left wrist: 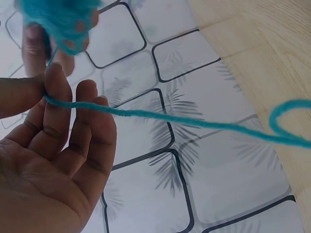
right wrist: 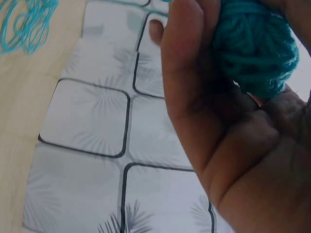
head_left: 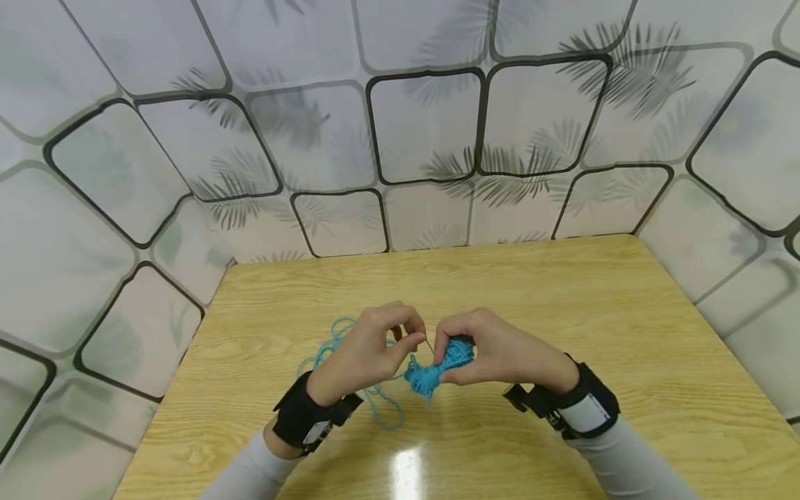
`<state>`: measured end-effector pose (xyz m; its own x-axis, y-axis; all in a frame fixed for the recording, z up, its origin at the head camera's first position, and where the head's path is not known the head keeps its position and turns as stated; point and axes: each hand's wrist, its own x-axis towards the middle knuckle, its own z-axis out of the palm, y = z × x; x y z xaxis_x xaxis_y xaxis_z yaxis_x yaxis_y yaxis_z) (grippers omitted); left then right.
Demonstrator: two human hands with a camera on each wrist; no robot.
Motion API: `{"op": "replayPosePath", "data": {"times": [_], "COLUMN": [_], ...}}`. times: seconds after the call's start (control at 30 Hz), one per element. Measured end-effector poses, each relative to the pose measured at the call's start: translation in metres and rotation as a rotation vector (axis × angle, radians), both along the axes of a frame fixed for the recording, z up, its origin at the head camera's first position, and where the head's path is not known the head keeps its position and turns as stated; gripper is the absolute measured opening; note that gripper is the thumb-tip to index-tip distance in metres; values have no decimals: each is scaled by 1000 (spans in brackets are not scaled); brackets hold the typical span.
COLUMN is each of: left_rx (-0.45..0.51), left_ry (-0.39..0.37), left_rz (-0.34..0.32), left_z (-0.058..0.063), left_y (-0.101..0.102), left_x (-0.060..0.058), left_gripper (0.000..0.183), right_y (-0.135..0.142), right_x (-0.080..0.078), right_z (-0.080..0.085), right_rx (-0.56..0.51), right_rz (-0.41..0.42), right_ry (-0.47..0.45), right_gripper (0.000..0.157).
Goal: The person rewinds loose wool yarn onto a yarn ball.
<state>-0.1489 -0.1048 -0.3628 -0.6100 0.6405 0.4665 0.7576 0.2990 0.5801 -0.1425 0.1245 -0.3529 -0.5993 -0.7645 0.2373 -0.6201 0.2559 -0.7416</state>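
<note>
A bundle of turquoise yarn (head_left: 460, 354) is held by my right hand (head_left: 503, 347), thumb and fingers curled round it. Its looped lower-left end sticks out past the fingertips, and in the right wrist view the wound yarn (right wrist: 257, 46) fills the palm side of the grip. My left hand (head_left: 375, 351), just to the left, pinches a strand of yarn (left wrist: 165, 116) between thumb and index finger. From that pinch the strand runs taut up to the bundle on one side and trails away on the other. The left hand's other fingers are loosely bent.
Loose loops of the same yarn (head_left: 325, 351) lie on the wooden table (head_left: 531, 285) behind and under the left forearm. A patterned white curtain (head_left: 425, 125) surrounds the table at the back and sides. Each wrist wears a black strap (head_left: 590, 406) with a small camera.
</note>
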Motion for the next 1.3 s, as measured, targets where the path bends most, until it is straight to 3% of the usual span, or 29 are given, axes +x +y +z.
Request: {"op": "replayPosePath", "data": {"times": [0.43, 0.7, 1.1, 1.3], "left_rx": [-21, -40, -69, -100], "left_ry": [29, 38, -20, -42], "left_rz": [-4, -5, -40, -66], "left_z": [-3, -3, -4, -4], "left_y": [6, 8, 12, 13], "left_x": [9, 11, 14, 18], "left_gripper": [7, 9, 10, 10], "right_y": [0, 1, 4, 6], "right_x": [-5, -7, -17, -21], "right_z": [-2, -2, -10, -14], "right_rx": [80, 34, -75, -103], "right_rz": [-190, -329, -525, -586], "right_ry": [15, 35, 126, 152], "right_gripper": [16, 18, 15, 12]}}
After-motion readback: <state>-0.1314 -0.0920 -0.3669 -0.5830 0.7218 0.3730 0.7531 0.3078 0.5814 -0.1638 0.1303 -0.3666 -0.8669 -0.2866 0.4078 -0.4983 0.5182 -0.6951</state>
